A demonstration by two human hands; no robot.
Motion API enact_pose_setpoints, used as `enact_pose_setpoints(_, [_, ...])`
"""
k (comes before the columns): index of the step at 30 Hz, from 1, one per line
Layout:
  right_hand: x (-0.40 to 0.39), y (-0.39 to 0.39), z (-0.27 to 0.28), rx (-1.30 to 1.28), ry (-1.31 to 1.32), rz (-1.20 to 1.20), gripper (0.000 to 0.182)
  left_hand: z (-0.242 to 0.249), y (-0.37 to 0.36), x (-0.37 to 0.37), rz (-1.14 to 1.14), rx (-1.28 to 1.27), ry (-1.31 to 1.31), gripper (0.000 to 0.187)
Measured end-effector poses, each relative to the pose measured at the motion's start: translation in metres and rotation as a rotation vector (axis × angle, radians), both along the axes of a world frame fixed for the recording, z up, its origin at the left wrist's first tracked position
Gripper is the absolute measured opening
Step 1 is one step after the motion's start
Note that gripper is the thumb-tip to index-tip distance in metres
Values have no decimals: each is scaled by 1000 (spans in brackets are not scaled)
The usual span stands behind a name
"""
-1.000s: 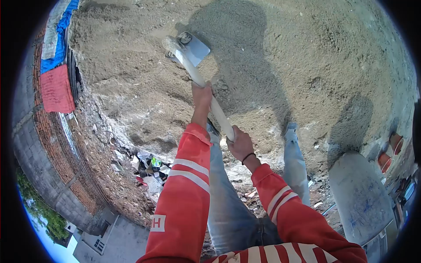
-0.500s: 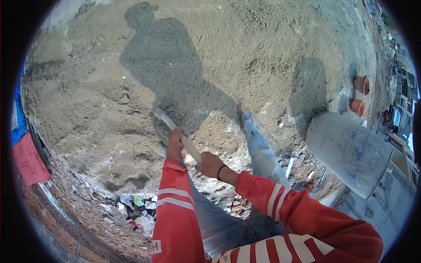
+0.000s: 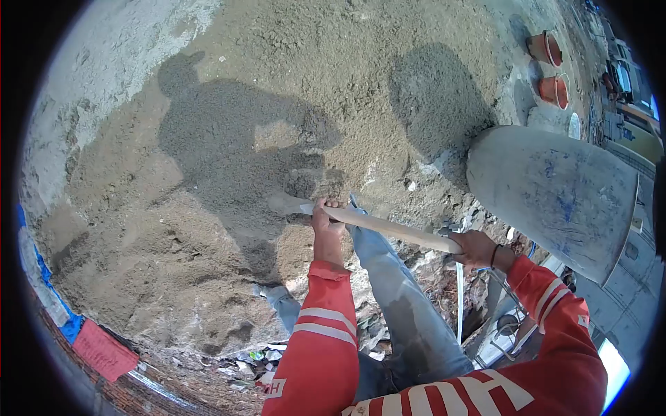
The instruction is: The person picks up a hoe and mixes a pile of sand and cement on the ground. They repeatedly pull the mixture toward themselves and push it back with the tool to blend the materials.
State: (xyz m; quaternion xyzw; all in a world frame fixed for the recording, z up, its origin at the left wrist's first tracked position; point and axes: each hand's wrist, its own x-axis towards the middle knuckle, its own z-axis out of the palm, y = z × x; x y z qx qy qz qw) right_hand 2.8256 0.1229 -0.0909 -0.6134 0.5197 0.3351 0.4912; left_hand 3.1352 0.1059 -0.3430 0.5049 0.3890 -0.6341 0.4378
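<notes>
Sandy ground [image 3: 263, 159], heaped and uneven, is spread across most of the view in strong sunlight, and two broad shadows [image 3: 229, 132] are cast on it, one of them shaped like a person in a cap. One grey, round-ended slab [image 3: 555, 187] is seen tilted at the right edge of the sand. Next comes one shovel [image 3: 395, 227], held low across the front of the wearer's two legs [image 3: 409, 298]; its far end is set down at the sand, and whether the blade is buried or only dusted over cannot be told. The step in hand is judged to be the scooping of sand, and by the next move a firm two-handed hold and a level blade would seem to be called for. One red sheet [image 3: 105, 349] is laid out at lower left, and two orange buckets [image 3: 553, 91] are stood close together at upper right. Both hands are closed on the wood: by the left hand [image 3: 327, 215] the handle is gripped near the blade end, by the right hand [image 3: 474, 248] its near end is clasped. One dark band [image 3: 494, 255] is worn on the right wrist.
</notes>
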Motion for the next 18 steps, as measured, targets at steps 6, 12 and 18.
enact_pose_setpoints(6, [-130,-16,14,-311,284,19,24,49,-42,-151,112,-43,285,15])
enact_pose_setpoints(12, [-42,15,-28,-303,57,41,25,47,-34,-38,102,-124,31,9])
enact_pose_setpoints(18, [241,68,-92,-316,-368,-206,26,71,-24,248,-121,-80,-667,9])
